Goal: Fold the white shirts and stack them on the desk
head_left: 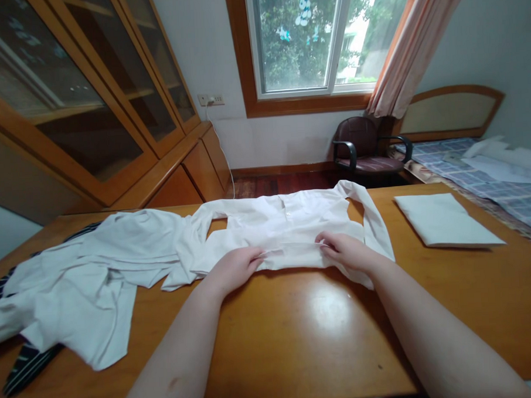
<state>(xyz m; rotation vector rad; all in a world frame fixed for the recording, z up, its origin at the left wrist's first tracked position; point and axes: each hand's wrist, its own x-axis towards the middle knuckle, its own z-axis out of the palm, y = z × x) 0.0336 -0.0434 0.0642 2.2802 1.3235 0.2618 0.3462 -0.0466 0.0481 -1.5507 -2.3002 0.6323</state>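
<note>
A white long-sleeved shirt (288,221) with a button placket lies spread across the wooden table, its sleeves out to both sides. My left hand (237,267) pinches the shirt's near edge left of the middle. On the right, my right hand (340,249) grips the same edge with thumb and fingers. Between the two hands the edge is slightly lifted and looks folded over. The right sleeve bends down toward my right forearm. The left sleeve touches a heap of white clothes (88,265).
Under the heap shows a dark striped garment (30,362). A flat white folded piece (442,219) lies at the right of the table (316,349). Beyond stand a maroon armchair (362,142), a bed (488,166) and, at left, a glass-door cabinet (158,151).
</note>
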